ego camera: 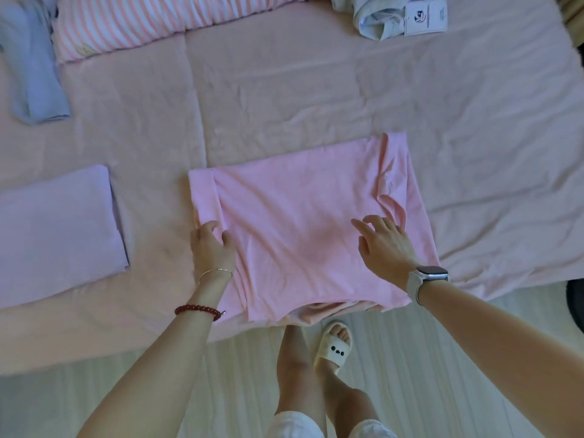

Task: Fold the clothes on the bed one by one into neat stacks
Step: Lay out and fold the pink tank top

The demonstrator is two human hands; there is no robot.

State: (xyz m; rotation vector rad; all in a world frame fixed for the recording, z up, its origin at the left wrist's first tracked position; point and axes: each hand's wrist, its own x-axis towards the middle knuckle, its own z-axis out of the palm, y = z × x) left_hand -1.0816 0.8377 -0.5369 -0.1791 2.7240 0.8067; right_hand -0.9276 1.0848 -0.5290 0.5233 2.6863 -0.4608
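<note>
The folded lilac piece (60, 222) sits just left of us, so swinging wide could scuff it. Our left hand (210, 245) pinches the pink shirt (303, 222) at its left edge; our right hand (384, 245) hovers with fingers spread loose. The hem overhangs the bed (316, 99) edge and might slide off. Plenty of room beyond.

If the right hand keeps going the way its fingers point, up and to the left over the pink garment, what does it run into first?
Probably just more of the pink garment: the right hand hovers over or lightly touches it, fingers spread. Past the garment's far edge there is only bare bed sheet, then the striped pillow. Height above the cloth is unclear.
</note>
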